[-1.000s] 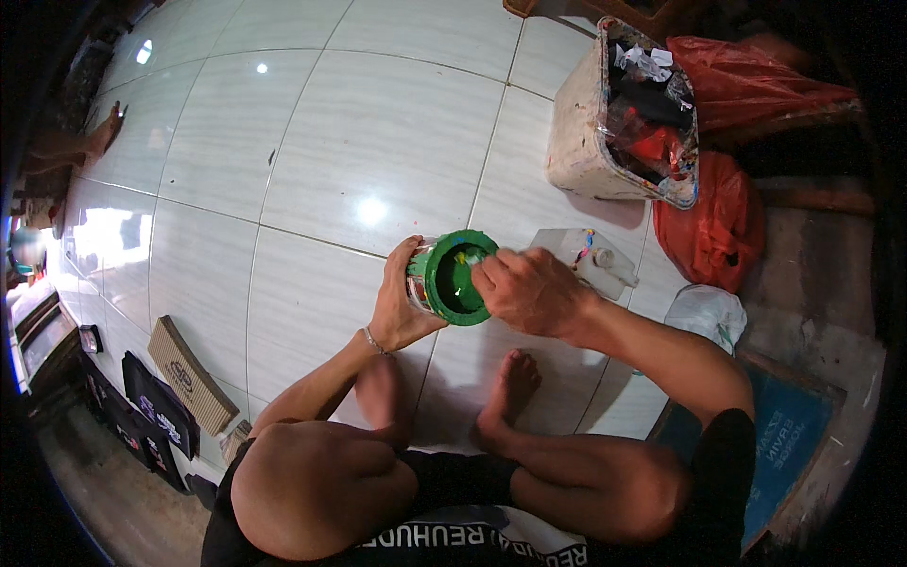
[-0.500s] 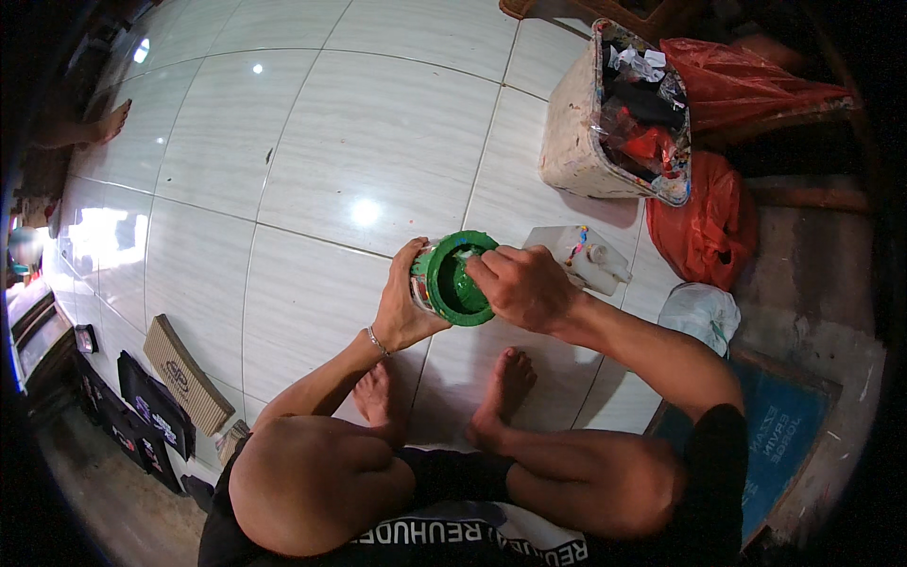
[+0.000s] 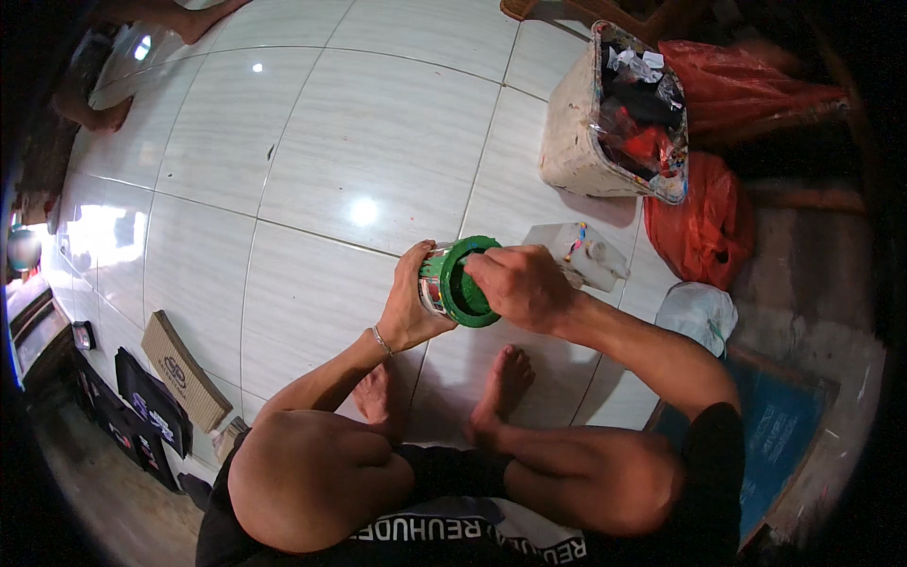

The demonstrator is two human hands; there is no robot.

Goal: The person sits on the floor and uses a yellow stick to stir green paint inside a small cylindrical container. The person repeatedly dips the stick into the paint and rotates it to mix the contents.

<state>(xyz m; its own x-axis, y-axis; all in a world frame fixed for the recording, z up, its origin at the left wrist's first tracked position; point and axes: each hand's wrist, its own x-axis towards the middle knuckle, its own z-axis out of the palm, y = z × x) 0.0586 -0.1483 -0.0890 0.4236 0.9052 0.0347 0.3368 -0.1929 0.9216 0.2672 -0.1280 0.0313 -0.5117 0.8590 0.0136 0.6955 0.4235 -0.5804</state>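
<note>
Black short-sleeved cloth shirt (image 3: 713,468); right sleeve plain, loose, ending around elbow. Shirt front, low in view, carries white block lettering (image 3: 408,529) beside pale grey printed patch (image 3: 477,511), partly lost in folds. Black cloth (image 3: 452,477) between thighs; whether shorts or shirt hem, hard to tell. 1 thin silver-coloured chain bracelet (image 3: 381,341) around left wrist. Left hand (image 3: 408,304) and right hand (image 3: 529,288) bare. Forearms bare. 2 rounded bare knees (image 3: 307,477), 2 bare feet (image 3: 504,383).
</note>
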